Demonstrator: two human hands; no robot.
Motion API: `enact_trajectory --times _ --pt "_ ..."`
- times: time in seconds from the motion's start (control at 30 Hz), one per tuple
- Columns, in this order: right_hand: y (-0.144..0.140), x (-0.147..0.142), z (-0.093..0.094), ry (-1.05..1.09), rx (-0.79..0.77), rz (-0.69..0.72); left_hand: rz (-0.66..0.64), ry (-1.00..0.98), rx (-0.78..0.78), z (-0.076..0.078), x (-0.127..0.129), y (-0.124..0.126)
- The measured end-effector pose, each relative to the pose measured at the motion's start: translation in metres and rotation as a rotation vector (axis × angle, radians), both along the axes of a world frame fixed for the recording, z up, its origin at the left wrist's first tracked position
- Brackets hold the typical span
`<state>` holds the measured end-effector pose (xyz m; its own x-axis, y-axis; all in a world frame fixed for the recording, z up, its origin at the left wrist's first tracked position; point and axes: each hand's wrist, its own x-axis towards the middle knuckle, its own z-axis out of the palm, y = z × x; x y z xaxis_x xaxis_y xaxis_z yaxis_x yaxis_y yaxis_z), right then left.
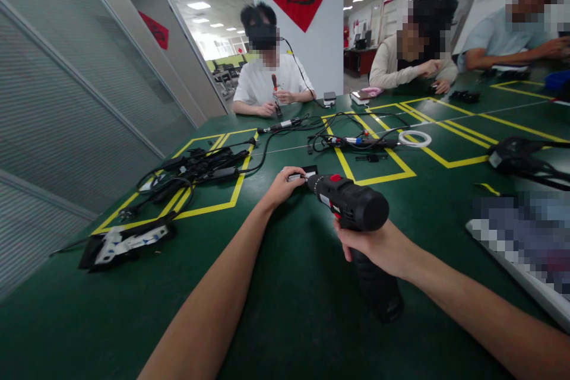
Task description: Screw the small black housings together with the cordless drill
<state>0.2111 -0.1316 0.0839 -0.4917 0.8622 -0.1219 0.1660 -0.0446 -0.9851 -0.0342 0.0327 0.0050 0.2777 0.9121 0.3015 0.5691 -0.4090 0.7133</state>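
Observation:
My right hand (371,244) is wrapped round the grip of a black cordless drill (351,202) with a red switch on top. The drill lies nearly level, its chuck facing away from me. At the chuck's front is a small black-and-silver part (312,170) on the table. My left hand (285,185) pinches this part from the left, thumb and fingers closed on its near side. The bit's tip is close to the part, but whether it touches cannot be made out. A ring shows on one finger of my left hand.
Bundled black cables (209,166) lie within yellow tape at left, near a black-and-white bracket-like piece (129,243). Beyond my hands are an electric screwdriver (356,141) and a white coil (414,139). A pale-edged tray (512,273) is at right. Several people sit across the green table (285,309).

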Motion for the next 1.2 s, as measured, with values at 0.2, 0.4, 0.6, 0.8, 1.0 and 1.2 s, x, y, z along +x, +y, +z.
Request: enact_trajectory --times 0.2,0.4,0.6,0.8,1.0,1.2 --pt "0.0000 -0.0002 -0.0009 0.007 -0.011 -0.006 0.003 0.005 -0.003 0.0005 0.0000 0.0000" --pt "-0.0004 -0.0001 -0.0003 0.031 -0.017 -0.007 0.001 0.007 -0.006 0.0017 0.0002 -0.0004" --pt "-0.0009 -0.0001 0.0027 0.000 -0.015 -0.015 0.010 0.004 -0.014 0.0016 0.0009 -0.0010" --pt "-0.0008 0.0003 0.0031 -0.003 -0.019 -0.003 0.003 -0.003 -0.003 0.0007 0.0006 -0.0006" --pt "0.0001 0.0002 0.0016 -0.006 -0.016 -0.007 0.002 0.007 -0.006 0.0006 0.0003 -0.0002" --pt "-0.0010 0.0008 0.0038 -0.003 -0.039 0.000 0.012 0.014 -0.009 0.0019 0.0011 -0.0009"
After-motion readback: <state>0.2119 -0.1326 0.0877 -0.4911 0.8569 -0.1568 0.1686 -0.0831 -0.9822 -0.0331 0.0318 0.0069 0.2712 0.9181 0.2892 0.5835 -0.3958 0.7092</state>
